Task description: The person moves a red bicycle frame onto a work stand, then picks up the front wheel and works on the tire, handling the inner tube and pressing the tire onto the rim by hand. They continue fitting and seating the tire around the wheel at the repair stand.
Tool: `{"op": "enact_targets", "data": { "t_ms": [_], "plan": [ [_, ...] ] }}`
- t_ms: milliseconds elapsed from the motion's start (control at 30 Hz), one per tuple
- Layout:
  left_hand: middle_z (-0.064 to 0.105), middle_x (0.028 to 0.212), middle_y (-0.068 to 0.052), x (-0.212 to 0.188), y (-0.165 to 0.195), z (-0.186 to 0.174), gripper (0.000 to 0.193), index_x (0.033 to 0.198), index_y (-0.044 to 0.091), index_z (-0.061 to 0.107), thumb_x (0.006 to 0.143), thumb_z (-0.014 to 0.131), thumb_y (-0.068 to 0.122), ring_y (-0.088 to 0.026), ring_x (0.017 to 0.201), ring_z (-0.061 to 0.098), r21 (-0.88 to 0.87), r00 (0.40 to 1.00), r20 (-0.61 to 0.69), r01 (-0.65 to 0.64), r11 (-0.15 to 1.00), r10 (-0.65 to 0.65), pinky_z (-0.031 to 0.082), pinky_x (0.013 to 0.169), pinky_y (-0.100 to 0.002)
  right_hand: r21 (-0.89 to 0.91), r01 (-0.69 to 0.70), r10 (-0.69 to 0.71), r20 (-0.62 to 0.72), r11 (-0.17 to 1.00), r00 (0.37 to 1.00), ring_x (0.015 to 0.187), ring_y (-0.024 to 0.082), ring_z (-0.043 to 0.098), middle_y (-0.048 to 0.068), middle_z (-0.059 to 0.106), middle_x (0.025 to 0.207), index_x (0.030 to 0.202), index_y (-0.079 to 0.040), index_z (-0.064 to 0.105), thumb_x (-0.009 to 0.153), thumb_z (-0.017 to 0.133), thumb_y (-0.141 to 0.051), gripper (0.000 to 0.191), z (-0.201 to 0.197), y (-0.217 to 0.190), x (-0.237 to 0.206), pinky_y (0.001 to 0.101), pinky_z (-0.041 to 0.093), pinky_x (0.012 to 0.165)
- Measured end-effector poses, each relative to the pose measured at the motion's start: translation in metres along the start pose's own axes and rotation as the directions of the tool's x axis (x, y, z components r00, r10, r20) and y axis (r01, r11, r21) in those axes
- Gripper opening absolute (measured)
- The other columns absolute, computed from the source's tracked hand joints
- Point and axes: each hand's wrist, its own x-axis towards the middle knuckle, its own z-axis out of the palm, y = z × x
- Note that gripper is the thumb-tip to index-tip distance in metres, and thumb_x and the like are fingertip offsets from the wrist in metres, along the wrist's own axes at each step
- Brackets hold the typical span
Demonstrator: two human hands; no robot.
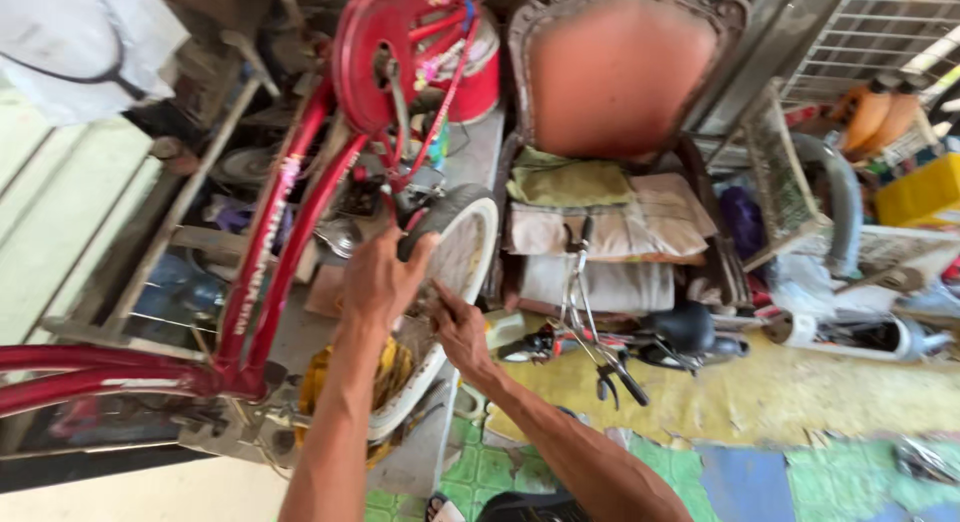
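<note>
Both hands reach forward; left hand [378,278] grips the white wheel [462,244]; right hand [462,332] pinches its hub.

Floor [850,402]: worn yellow surface at right, patchwork of green tiles [500,467] and a blue patch [745,482] nearer the camera. Lying directly on it: a small black bicycle [640,342] on its side (handlebar toward the camera), and a white moulded part [860,334] at right. Scattered debris at far right, indistinct.
</note>
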Motion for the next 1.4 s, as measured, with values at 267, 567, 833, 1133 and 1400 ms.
{"op": "enact_targets", "data": {
  "t_ms": [267,567,833,1133,1400],
  "plan": [
    [0.072,0.094,-0.029,0.001,-0.003,0.012,0.058,0.107,-0.002,0.071,0.093,0.063,0.054,-0.046,0.092,0.07,0.063,0.999,0.007,0.053,0.997,-0.054,0.054,0.082,-0.052,0.202,0.253,-0.222,-0.163,0.946,0.961,0.073,0.007,0.055,0.0,0.062,0.082,0.145,-0.009,0.059,0.105,0.052,-0.013,0.041,0.028,0.014,-0.004,0.0261,0.049,0.066],
    [0.072,0.106,-0.029,0.001,-0.009,0.03,0.063,0.123,-0.003,0.067,0.096,0.062,0.054,-0.045,0.102,0.067,0.099,0.989,-0.099,-0.097,0.99,0.106,0.052,0.09,-0.051,0.046,0.218,-0.199,-0.259,0.975,0.945,0.068,0.009,0.052,0.007,0.062,0.075,0.144,-0.007,0.062,0.105,0.052,-0.011,0.041,0.031,0.015,-0.004,0.0281,0.047,0.061],
    [0.072,0.104,-0.028,0.005,0.0,0.014,0.061,0.121,-0.001,0.068,0.095,0.063,0.054,-0.044,0.101,0.068,0.059,0.996,0.046,0.069,0.996,-0.072,0.053,0.089,-0.05,-0.003,0.09,-0.089,-0.187,0.996,0.978,0.063,0.009,0.058,0.003,0.071,0.075,0.144,-0.012,0.058,0.101,0.053,-0.014,0.044,0.012,0.007,-0.007,0.0288,0.051,0.059],
    [0.072,0.098,-0.029,0.004,0.003,0.012,0.058,0.11,-0.003,0.07,0.095,0.063,0.052,-0.047,0.096,0.068,0.076,1.0,-0.004,-0.003,0.997,0.003,0.053,0.084,-0.052,-0.021,0.178,-0.18,-0.132,0.984,0.975,0.062,0.007,0.055,0.0,0.062,0.069,0.146,-0.014,0.058,0.099,0.053,-0.01,0.047,0.01,0.011,-0.009,0.0269,0.049,0.057],
    [0.071,0.091,-0.031,-0.003,-0.002,0.001,0.06,0.101,-0.006,0.068,0.096,0.063,0.053,-0.048,0.089,0.069,0.016,0.999,-0.001,-0.047,0.999,0.047,0.053,0.079,-0.053,0.031,-0.09,0.094,-0.217,0.995,0.972,0.053,0.007,0.051,0.001,0.066,0.066,0.14,-0.01,0.064,0.101,0.055,-0.021,0.041,-0.022,0.042,-0.017,0.0252,0.042,0.046]
  ]
}}
